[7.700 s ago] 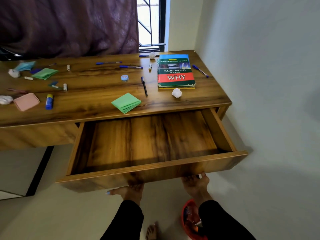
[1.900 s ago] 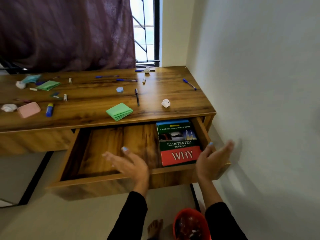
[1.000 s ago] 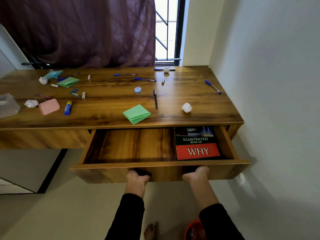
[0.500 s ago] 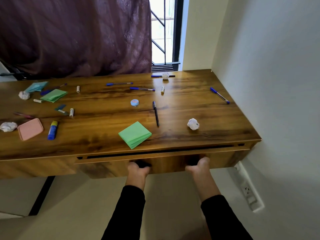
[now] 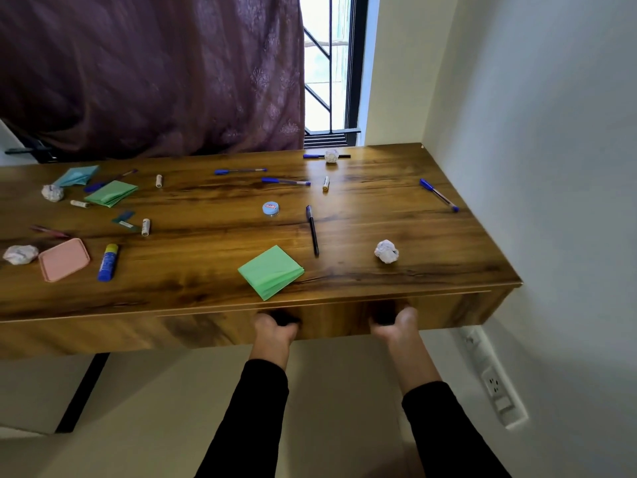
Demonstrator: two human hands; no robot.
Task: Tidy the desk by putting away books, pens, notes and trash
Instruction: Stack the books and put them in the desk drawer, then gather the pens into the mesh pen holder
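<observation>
The wooden desk [image 5: 213, 208] has its drawer [image 5: 331, 320] pushed flush shut, and the book is out of sight. My left hand [image 5: 275, 327] and my right hand [image 5: 394, 322] both press against the drawer front, fingers curled under its lower edge. A green pad of notes [image 5: 270, 271] lies at the desk's front edge just above my left hand. A black pen [image 5: 312, 229] and a crumpled paper ball [image 5: 386, 251] lie behind it. Several blue pens [image 5: 438, 194] are scattered further back.
At the left lie a pink lid [image 5: 63, 259], a blue glue stick [image 5: 108, 262], more paper balls [image 5: 20, 254], green notes [image 5: 111, 193] and teal notes [image 5: 76, 175]. A small round blue tin [image 5: 271, 208] sits mid-desk. White wall [image 5: 551, 167] borders the right; a socket strip [image 5: 493, 381] is low.
The drawer, open with the book inside a second ago, has been pushed fully shut by both hands. The book is now hidden.
</observation>
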